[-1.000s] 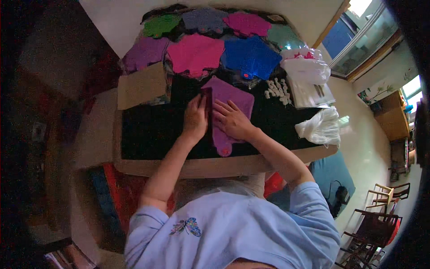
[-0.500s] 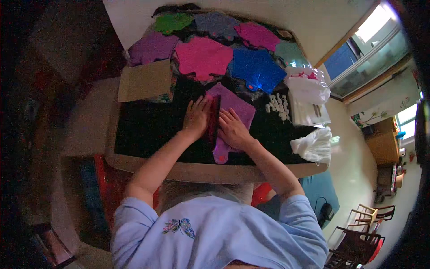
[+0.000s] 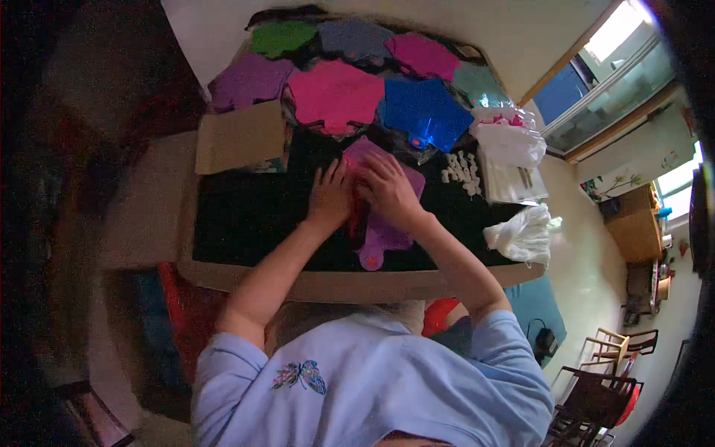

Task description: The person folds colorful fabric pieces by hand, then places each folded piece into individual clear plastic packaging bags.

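On the black tabletop (image 3: 253, 216), the purple piece (image 3: 392, 235) lies under the right hand (image 3: 393, 195), whose grip cannot be told, with the left hand (image 3: 331, 200) spread loosely at its edge, apparently mid-smoothing, which calls for steady, even pressure.

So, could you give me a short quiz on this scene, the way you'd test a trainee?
1. What colour is the flat piece that the right hand touches: A green, B purple or C blue?
2. True or false: the white stringy bundle lies to the right of the right hand.
3. In the farthest row, which coloured piece lies between the green piece and the magenta piece?

Key: 1. B. 2. True. 3. The grey-blue piece.
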{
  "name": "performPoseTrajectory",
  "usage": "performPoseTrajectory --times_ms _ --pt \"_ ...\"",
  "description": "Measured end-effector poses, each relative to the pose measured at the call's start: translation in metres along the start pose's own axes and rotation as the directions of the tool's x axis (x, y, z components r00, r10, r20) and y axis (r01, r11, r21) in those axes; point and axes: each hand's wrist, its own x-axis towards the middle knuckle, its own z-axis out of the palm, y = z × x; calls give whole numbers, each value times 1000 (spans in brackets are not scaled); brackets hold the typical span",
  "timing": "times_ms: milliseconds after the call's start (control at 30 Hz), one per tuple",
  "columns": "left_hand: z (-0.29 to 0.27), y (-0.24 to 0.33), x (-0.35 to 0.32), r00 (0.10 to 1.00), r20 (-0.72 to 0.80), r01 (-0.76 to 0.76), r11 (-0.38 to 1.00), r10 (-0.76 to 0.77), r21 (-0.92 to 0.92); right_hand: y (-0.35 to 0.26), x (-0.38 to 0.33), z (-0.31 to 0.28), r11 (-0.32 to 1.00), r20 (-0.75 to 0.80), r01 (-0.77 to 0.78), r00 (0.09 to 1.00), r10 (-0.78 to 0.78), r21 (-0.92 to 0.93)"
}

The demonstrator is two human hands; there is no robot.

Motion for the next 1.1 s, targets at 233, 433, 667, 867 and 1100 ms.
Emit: performPoseTrajectory --times_ms 233,433,667,867,1100 --pt "0 -6 -2 998 -65 19 999 -21 -28 -7 -20 17 996 87 -72 994 67 51" --pt "-33 25 -31 990 40 140 867 -138 -479 -7 -21 16 996 83 -81 994 77 48" --pt "-42 45 -57 993 110 74 951 -42 -301 -2 -21 15 987 109 -99 990 86 126" --pt "-43 42 -57 989 141 -11 985 36 -173 -11 -18 7 986 3 -148 989 148 83" --pt "-23 1 -19 995 25 104 938 -101 -332 -9 -20 12 977 161 -199 970 184 81"
